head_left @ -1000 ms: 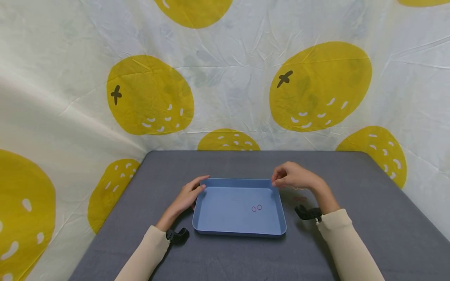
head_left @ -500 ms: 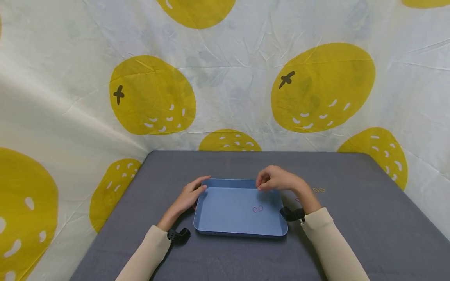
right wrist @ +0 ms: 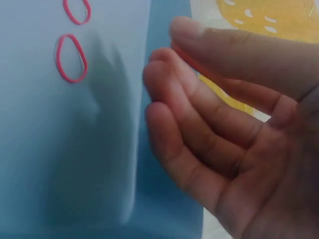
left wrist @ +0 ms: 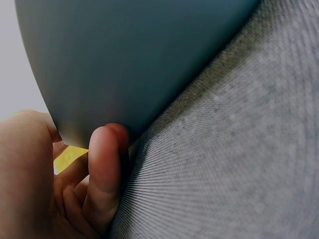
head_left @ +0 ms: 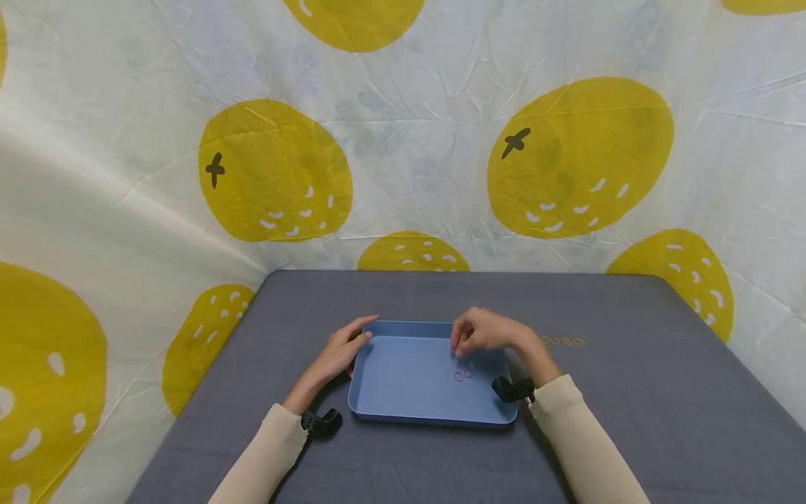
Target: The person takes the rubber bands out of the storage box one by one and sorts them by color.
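Observation:
A shallow blue tray (head_left: 409, 406) lies on the grey table. At its far left corner, my left hand (head_left: 340, 350) grips the wall; in the left wrist view its fingers (left wrist: 104, 164) curl against the tray's outer side (left wrist: 124, 59). Two red rubber bands (head_left: 463, 375) rest on the tray floor, right of the middle. Just above and behind them hovers my right hand (head_left: 485, 330), thumb and fingertips drawn together and pointing down. In the right wrist view, the red rubber bands (right wrist: 72, 59) lie beside the fingertips. I cannot tell whether a band is pinched there.
Several yellow-orange rubber bands (head_left: 567, 341) lie in a row on the table (head_left: 630, 392), right of the tray behind my right forearm. A white cloth (head_left: 415, 161) with yellow fruit prints hangs behind the table's far edge.
My right hand has moved left from the tray's far right corner to over its floor and lowered, uncovering the yellow-orange rubber bands. The left hand keeps its grip on the tray.

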`<control>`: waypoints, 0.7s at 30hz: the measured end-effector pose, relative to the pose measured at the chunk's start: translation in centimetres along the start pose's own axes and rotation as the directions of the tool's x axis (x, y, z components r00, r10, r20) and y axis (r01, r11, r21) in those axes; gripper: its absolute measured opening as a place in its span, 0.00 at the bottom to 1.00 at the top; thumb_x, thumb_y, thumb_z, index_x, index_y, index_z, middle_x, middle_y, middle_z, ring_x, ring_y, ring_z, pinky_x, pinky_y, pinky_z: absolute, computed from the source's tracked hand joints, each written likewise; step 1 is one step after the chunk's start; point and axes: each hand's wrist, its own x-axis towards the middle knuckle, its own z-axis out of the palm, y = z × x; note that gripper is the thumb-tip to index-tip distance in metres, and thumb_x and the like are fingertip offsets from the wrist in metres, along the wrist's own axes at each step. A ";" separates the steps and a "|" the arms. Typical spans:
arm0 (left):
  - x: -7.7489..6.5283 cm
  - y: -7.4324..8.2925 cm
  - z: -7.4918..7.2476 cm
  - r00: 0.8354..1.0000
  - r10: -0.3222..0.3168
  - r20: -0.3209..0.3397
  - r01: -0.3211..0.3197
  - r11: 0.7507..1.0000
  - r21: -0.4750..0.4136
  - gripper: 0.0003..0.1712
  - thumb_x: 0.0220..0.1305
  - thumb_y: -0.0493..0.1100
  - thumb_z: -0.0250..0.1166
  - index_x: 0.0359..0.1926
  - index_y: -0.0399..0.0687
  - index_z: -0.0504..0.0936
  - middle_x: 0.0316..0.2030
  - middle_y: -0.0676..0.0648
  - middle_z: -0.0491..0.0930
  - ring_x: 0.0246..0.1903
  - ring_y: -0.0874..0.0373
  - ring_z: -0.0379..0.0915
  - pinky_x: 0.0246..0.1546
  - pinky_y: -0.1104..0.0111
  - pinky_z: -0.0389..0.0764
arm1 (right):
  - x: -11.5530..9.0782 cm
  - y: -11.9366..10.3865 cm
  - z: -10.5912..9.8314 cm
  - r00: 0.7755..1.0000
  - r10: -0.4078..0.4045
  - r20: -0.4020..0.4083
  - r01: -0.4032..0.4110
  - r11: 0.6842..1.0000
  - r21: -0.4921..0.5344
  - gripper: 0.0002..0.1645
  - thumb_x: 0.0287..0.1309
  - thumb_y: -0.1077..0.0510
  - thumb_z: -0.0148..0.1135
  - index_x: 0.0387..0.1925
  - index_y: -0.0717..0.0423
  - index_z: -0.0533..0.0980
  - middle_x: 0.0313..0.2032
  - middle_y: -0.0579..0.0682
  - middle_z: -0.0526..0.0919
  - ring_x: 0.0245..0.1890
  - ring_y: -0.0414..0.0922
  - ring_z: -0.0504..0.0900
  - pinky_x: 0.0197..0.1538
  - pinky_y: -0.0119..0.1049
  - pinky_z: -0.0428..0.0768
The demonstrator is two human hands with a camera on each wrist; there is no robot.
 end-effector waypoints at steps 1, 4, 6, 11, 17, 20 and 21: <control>0.0 0.0 0.0 1.000 -0.002 -0.001 0.002 1.000 0.002 0.24 0.80 0.53 0.55 0.73 0.71 0.72 0.37 0.40 0.77 0.10 0.55 0.67 0.13 0.59 0.80 | 0.0 0.0 0.1 1.000 0.004 0.008 -0.004 1.000 0.003 0.04 0.58 0.64 0.72 0.36 0.61 0.86 0.31 0.48 0.87 0.29 0.39 0.80 0.35 0.32 0.79; 0.0 0.1 0.1 1.000 -0.006 -0.009 0.006 1.000 0.009 0.23 0.80 0.52 0.55 0.72 0.72 0.73 0.37 0.41 0.77 0.10 0.56 0.67 0.13 0.60 0.80 | 0.1 0.0 0.2 0.999 0.000 0.043 0.000 1.000 0.005 0.05 0.56 0.66 0.72 0.35 0.63 0.85 0.30 0.49 0.87 0.29 0.38 0.79 0.35 0.31 0.78; 0.0 0.2 0.1 1.000 -0.005 -0.012 0.005 1.000 0.010 0.23 0.80 0.52 0.55 0.72 0.72 0.73 0.37 0.41 0.77 0.10 0.56 0.66 0.13 0.60 0.80 | 0.1 0.0 0.4 0.998 -0.006 0.061 0.006 1.000 0.006 0.05 0.54 0.67 0.72 0.35 0.64 0.85 0.30 0.50 0.87 0.28 0.37 0.78 0.35 0.30 0.78; 0.0 0.4 0.0 1.000 0.000 -0.011 0.000 1.000 0.005 0.24 0.80 0.52 0.55 0.73 0.69 0.73 0.36 0.41 0.76 0.10 0.56 0.67 0.13 0.59 0.80 | 0.3 -0.1 1.0 0.995 0.001 0.097 -0.004 1.000 0.025 0.04 0.54 0.69 0.72 0.34 0.67 0.85 0.29 0.49 0.87 0.28 0.36 0.77 0.34 0.28 0.78; 0.0 0.4 0.0 1.000 -0.001 -0.003 0.001 1.000 0.004 0.24 0.80 0.52 0.55 0.73 0.69 0.72 0.37 0.41 0.77 0.10 0.55 0.67 0.13 0.59 0.80 | 0.6 -0.1 1.7 0.993 0.043 0.106 -0.049 0.998 0.046 0.04 0.52 0.70 0.73 0.32 0.65 0.85 0.26 0.48 0.86 0.26 0.37 0.78 0.32 0.29 0.77; 0.0 0.4 -0.1 1.000 -0.004 -0.001 0.004 1.000 0.003 0.24 0.80 0.52 0.55 0.73 0.69 0.72 0.38 0.40 0.77 0.10 0.56 0.67 0.13 0.59 0.80 | 0.6 -0.3 1.9 0.992 0.061 0.111 -0.066 0.997 0.037 0.05 0.50 0.70 0.74 0.30 0.63 0.85 0.25 0.47 0.85 0.25 0.38 0.78 0.31 0.31 0.77; 0.0 0.4 -0.1 1.000 -0.006 0.000 0.006 1.000 0.001 0.24 0.80 0.52 0.55 0.73 0.69 0.72 0.39 0.40 0.78 0.10 0.56 0.67 0.13 0.59 0.80 | 0.6 -0.3 2.0 0.991 0.066 0.112 -0.070 0.997 0.033 0.05 0.50 0.71 0.74 0.30 0.62 0.85 0.24 0.47 0.84 0.24 0.38 0.78 0.31 0.32 0.77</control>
